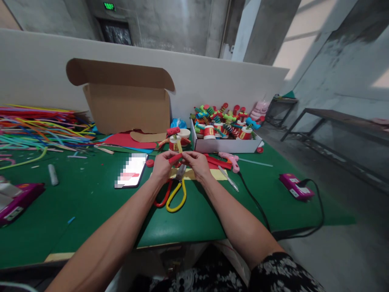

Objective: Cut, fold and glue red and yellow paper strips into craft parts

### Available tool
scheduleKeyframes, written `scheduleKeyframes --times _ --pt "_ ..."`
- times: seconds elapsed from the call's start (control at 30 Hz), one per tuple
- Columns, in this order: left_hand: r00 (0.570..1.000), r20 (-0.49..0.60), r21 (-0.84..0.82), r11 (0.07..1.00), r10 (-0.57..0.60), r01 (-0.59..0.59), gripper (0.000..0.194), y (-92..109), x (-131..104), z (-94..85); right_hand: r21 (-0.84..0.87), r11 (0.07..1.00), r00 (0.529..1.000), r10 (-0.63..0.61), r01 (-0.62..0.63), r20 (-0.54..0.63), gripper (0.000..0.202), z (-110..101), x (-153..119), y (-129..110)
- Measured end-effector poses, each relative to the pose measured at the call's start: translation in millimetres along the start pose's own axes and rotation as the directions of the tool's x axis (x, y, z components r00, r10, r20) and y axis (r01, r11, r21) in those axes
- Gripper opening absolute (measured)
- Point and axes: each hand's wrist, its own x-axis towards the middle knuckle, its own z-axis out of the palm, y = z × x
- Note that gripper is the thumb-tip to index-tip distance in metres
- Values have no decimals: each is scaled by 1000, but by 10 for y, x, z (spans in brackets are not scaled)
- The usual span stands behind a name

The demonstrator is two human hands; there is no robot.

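My left hand [163, 165] is closed on a red strip [175, 158], perhaps foam or felt, pointing toward my other hand. A narrow yellow strip [179, 145] stands up where the fingertips meet, pinched by my right hand [197, 163]. Below the hands lie scissors [176, 196] with one red and one yellow handle, blades pointing away from me. Under both hands a flat pale yellow sheet [219, 174] is partly covered. Just beyond stands a paper cup figure [174, 142] with springy striped arms and a red top piece.
A white box [227, 145] holds several colourful cup figures. Right of my hands lie a pink glue gun [230, 159], its black cord, a pen [228, 178] and a purple box [296, 187]. Leftward are a phone [131, 171], a glue stick [52, 174], coloured strips [45, 129] and an open cardboard box [127, 106].
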Motion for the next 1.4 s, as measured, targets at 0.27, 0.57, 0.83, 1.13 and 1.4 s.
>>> scheduleKeyframes --times 0.27,0.57,0.83,1.13,1.4 --pt "997 75 -26 999 -21 23 28 21 -12 16 -48 994 989 -107 102 -103 24 -19 55 46" --pt "999 29 -47 998 -29 30 30 3 -5 22 -196 961 975 -212 195 -69 19 18 31 82" --pt "998 24 107 992 57 -60 27 -29 23 -34 -157 979 992 -125 127 23 26 -42 56 60" --pt "1000 10 -17 1000 9 -9 31 -34 26 6 -143 979 985 -154 142 -78 19 26 21 80" --pt "999 19 -55 998 -35 36 32 -29 20 7 -197 966 981 -183 167 -66 17 1 50 88"
